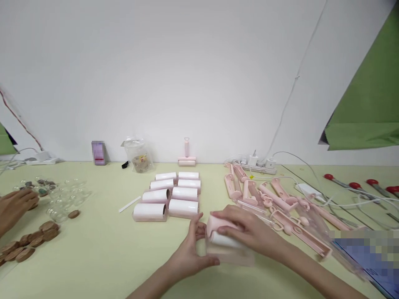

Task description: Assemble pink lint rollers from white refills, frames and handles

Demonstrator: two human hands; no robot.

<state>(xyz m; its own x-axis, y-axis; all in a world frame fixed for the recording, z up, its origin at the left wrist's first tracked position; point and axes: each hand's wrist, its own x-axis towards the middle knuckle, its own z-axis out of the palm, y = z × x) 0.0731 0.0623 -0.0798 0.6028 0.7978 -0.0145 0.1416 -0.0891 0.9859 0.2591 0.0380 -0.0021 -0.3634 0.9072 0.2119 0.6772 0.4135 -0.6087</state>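
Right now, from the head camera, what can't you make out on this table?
1. Roller: head view, mostly covered by the left hand and right hand; its handle is hidden.
2. Purple box: label pixelated.
3. Patch at the lower right: pixelated, contents unreadable.
4. Co-worker's hand: cut off by the left edge.
5. Bag: contents too small to tell.

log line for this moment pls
left hand: holds end of pink plastic lint roller with white roll | right hand: grips its top | behind: white rolls in two rows | right: pink plastic handles
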